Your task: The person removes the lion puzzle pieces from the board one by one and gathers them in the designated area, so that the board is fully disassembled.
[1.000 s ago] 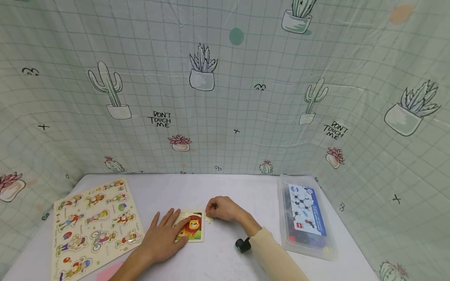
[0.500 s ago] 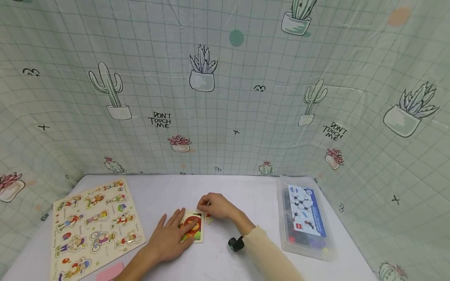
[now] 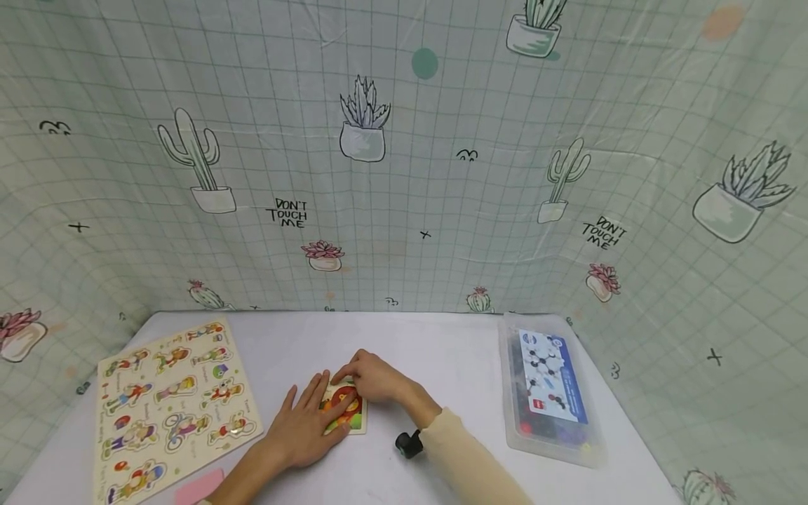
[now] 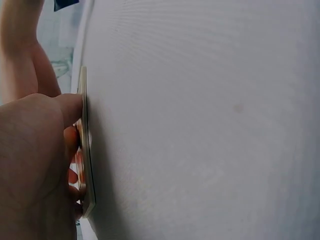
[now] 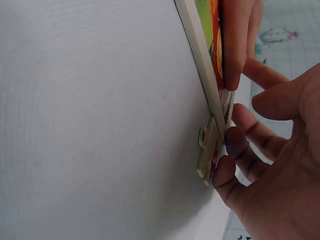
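Note:
The small lion puzzle board (image 3: 355, 419) lies flat on the table. My left hand (image 3: 306, 429) rests across its left part with fingers spread straight; in the left wrist view its thumb (image 4: 72, 107) touches the board's edge (image 4: 88, 165). My right hand (image 3: 379, 379) reaches over the board's upper edge, fingertips at its upper left part. In the right wrist view, the right hand (image 5: 280, 145) has its thumb apart from the index finger, and a loose jigsaw piece (image 5: 207, 152) lies by the board's corner, close to its other fingertips. Whatever lies under the right fingertips is hidden.
A large wooden board of sports figures (image 3: 158, 393) lies at the left, a pink object (image 3: 200, 485) by its lower corner. The clear plastic case (image 3: 552, 393) stands at the right. A black device (image 3: 409, 444) sits at my right wrist. Patterned cloth hangs behind the table.
My right hand has moved left, from beside the board to over its upper edge, covering the loose piece in the head view. My left hand has shifted slightly right across the board.

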A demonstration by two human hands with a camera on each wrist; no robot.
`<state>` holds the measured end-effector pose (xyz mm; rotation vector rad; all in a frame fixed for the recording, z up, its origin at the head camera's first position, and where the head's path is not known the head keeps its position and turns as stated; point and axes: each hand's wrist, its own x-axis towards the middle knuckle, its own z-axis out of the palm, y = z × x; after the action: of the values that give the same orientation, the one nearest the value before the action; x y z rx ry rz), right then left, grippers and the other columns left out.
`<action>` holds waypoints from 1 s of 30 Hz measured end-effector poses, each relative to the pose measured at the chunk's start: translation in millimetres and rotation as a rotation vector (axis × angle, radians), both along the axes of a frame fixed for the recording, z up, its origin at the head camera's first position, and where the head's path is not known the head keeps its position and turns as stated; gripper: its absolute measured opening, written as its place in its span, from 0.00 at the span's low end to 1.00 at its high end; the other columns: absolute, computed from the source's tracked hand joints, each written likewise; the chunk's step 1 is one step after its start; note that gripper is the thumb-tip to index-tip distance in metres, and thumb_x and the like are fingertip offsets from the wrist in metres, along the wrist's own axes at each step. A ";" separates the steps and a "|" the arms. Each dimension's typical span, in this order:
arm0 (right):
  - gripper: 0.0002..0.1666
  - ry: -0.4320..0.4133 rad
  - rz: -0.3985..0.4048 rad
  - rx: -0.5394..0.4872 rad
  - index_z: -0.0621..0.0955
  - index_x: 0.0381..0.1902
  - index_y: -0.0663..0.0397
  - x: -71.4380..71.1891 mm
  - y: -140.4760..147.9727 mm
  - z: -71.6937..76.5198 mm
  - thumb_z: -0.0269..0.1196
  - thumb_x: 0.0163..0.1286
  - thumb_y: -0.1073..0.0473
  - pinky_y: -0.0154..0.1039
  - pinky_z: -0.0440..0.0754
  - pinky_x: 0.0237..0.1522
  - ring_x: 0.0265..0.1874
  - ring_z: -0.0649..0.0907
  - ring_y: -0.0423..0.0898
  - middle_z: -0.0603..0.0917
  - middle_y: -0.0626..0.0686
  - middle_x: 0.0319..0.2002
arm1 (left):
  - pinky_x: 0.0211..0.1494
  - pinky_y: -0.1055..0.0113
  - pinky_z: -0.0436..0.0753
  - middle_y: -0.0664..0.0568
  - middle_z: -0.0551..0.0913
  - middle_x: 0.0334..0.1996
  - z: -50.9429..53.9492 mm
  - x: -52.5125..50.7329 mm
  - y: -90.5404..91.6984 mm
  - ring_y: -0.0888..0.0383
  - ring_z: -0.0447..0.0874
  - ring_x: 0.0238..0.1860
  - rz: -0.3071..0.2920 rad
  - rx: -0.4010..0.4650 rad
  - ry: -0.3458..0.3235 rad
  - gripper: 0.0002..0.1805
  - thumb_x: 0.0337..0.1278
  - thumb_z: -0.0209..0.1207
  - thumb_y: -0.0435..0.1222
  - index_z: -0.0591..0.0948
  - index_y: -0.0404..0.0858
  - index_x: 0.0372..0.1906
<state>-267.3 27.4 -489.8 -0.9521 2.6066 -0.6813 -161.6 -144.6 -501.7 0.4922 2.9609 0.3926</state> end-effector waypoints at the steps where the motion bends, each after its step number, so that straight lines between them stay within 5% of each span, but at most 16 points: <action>1: 0.23 0.000 -0.003 0.002 0.88 0.52 0.37 0.8 -0.8 0.1 0.54 0.73 0.67 0.35 0.76 0.50 0.43 0.76 0.38 0.77 0.45 0.45 | 0.73 0.32 0.49 0.39 0.48 0.80 0.3 0.1 0.2 0.42 0.44 0.80 0.000 0.001 0.000 0.30 0.72 0.48 0.60 0.69 0.59 0.74; 14: 0.27 0.013 -0.010 0.053 0.88 0.53 0.34 6.5 -7.7 4.6 0.55 0.68 0.69 0.34 0.75 0.45 0.43 0.75 0.39 0.77 0.47 0.47 | 0.72 0.29 0.48 0.35 0.49 0.79 2.2 0.1 -0.7 0.39 0.45 0.80 0.007 0.020 -0.009 0.31 0.72 0.49 0.59 0.72 0.53 0.73; 30: 0.30 -0.072 -0.023 0.039 0.89 0.50 0.38 -0.8 -12.0 5.5 0.54 0.63 0.73 0.36 0.75 0.49 0.44 0.75 0.40 0.77 0.48 0.48 | 0.73 0.30 0.40 0.35 0.46 0.80 -5.6 -2.4 -4.8 0.39 0.41 0.80 -0.018 0.064 -0.028 0.33 0.71 0.45 0.63 0.70 0.54 0.74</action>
<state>-268.0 15.5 -484.2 -0.8709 2.5626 -0.6560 -164.0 -149.3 -507.3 0.5152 2.9229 0.4897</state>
